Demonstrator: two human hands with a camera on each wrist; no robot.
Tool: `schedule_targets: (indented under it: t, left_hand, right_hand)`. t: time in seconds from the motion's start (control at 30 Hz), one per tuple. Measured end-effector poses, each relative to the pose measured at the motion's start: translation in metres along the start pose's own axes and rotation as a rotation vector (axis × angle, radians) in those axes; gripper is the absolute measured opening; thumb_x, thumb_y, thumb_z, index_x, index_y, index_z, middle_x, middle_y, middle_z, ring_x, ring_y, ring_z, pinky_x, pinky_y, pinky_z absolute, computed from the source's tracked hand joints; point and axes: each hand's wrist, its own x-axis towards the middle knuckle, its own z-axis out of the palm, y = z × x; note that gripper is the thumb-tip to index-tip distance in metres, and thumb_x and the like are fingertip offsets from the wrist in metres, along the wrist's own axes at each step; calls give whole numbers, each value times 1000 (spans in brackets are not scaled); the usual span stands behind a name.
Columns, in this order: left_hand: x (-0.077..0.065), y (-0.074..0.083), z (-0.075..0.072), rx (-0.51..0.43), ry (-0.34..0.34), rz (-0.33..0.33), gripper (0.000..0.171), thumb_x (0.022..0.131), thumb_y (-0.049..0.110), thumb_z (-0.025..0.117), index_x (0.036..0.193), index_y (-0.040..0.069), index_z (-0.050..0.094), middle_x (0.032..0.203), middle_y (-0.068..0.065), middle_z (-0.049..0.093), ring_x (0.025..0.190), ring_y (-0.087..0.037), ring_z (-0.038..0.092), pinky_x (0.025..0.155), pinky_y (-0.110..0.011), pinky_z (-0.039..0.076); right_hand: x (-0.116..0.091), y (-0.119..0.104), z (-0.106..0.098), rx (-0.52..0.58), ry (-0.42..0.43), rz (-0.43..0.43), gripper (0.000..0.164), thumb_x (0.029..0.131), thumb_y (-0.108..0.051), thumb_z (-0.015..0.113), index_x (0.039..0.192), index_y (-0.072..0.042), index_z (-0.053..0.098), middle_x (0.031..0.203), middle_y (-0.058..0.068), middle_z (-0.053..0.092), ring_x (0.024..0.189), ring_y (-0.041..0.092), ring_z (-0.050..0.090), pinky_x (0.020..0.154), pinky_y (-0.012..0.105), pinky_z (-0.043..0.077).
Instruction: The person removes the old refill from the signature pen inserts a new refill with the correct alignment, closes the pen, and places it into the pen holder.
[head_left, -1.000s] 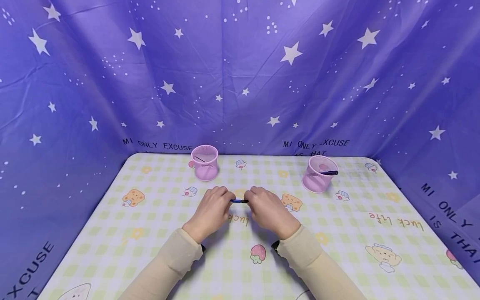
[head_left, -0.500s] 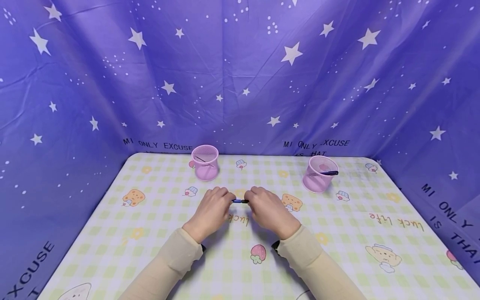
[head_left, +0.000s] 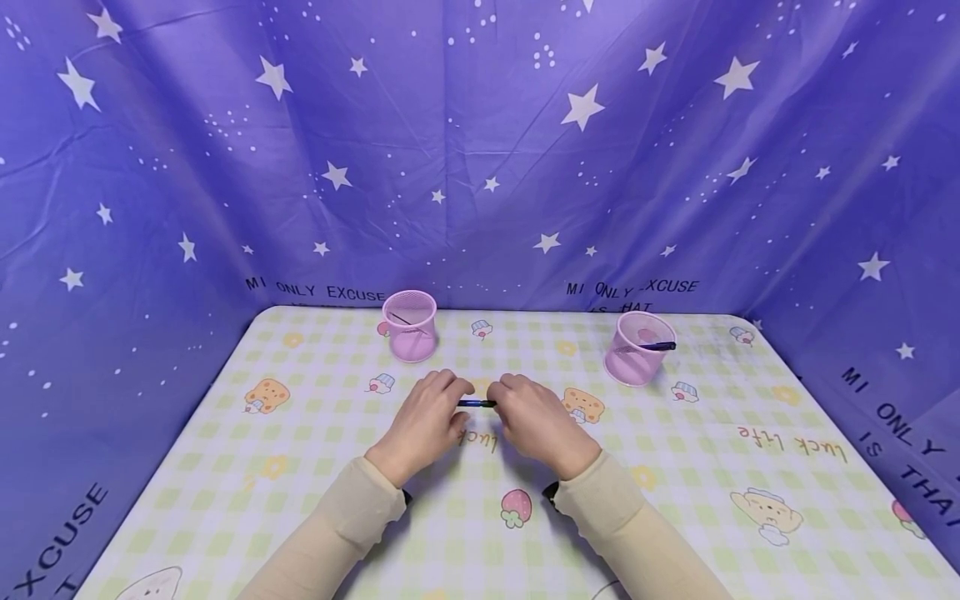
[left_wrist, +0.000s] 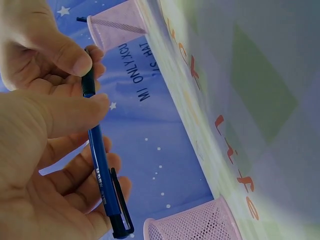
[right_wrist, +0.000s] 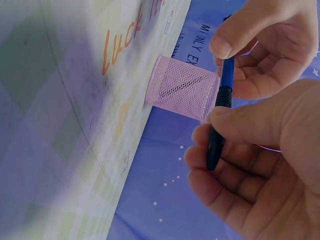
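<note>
apparently twisting a pen [head_left: 476, 403], pinching barrel [left_wrist: 102, 172] with left hand [head_left: 426, 421], tip [right_wrist: 215, 152] with right hand [head_left: 536, 421]; next probably needing steady turning.

Left hand [head_left: 423, 421] and right hand [head_left: 540, 421] close together, backs upward.
Left arm [head_left: 326, 525] and right arm [head_left: 637, 525] slant inward, sleeved; each hand pinches with its thumb [right_wrist: 245, 122], fingers [right_wrist: 215, 192] curved. From above, the left grip seems looser, though it is partly hidden.
</note>
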Motion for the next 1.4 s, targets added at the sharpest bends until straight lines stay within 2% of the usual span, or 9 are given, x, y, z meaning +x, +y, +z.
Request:
schedule_targets:
  t: [0.3, 0.47, 0.77, 1.4]
  left_hand:
    - [0, -1, 0, -25, 18, 18, 33, 72, -8, 71, 100, 6, 62, 90, -3, 57, 82, -21, 54, 79, -35, 45]
    - [0, -1, 1, -21, 24, 17, 28, 72, -9, 70, 94, 7, 62, 87, -2, 56, 80, -21, 53, 77, -34, 44]
    - [0, -1, 1, -13, 22, 25, 24, 73, -8, 71, 90, 7, 62, 84, -1, 56, 77, -19, 52, 74, -33, 44]
    - [0, 0, -1, 27, -13, 23, 17, 78, -2, 68, 93, 6, 67, 85, -1, 59, 77, -19, 54, 71, -33, 44]
  right_hand:
    - [0, -1, -1, 4, -2, 0, 14, 78, 1, 69, 85, -10, 63, 77, -1, 55, 70, 16, 55, 63, 32, 48]
    - [1, 0, 1, 0, 2, -7, 14, 78, 1, 68, 84, -10, 63, 76, -1, 55, 69, 16, 54, 62, 32, 48]
    - [0, 0, 1, 2, 10, -13, 13, 78, 1, 68, 82, -10, 62, 74, -1, 53, 67, 17, 52, 60, 32, 46]
    - [0, -1, 0, 2, 2, -2, 12, 80, 0, 67, 84, -10, 62, 74, -1, 53, 67, 17, 52, 59, 32, 47]
